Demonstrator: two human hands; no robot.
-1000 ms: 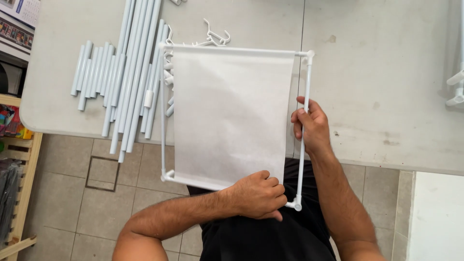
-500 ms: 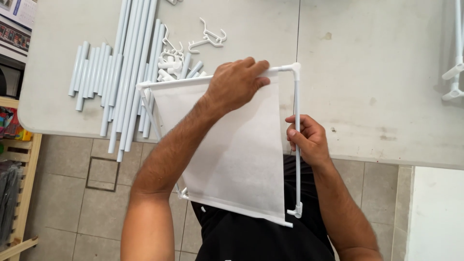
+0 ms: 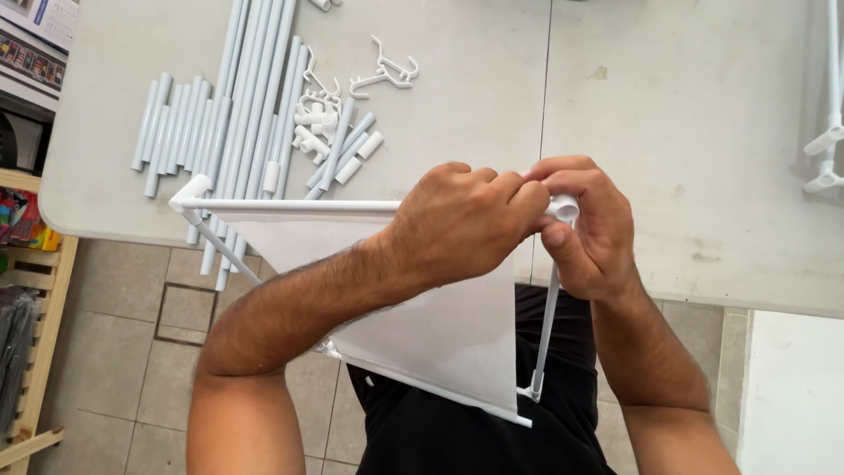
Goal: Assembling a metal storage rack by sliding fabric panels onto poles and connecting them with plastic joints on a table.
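**Both hands on the frame's top right corner joint**

My left hand [image 3: 470,220] reaches across the white fabric panel [image 3: 440,325] and is curled shut over the frame's top tube [image 3: 290,207], right at its right-hand end. Fingers folded down tight, knuckles up, fingertips meeting my other hand.

My right hand [image 3: 589,229] is closed round the white corner connector [image 3: 563,208]. Thumb and forefinger pinch it; only its round open end shows between them. Other fingers wrap below, at the head of the side tube [image 3: 547,330].

Frame is held in the air over the near edge of the grey table [image 3: 686,105], tilted toward me. Top tube runs level, left to another corner connector [image 3: 189,193]. Side tube drops from my right hand to a bottom fitting [image 3: 534,387] in front of my black shirt. Fabric hangs from the top tube, lower edge slanting down to the right.

On the table beyond: a bundle of long white tubes [image 3: 251,97], shorter tubes [image 3: 167,123] beside it on the left, a small heap of white connectors [image 3: 312,123], white hooks [image 3: 382,75]. Wooden shelf [image 3: 35,290] stands at the far left, tiled floor [image 3: 176,308] below.
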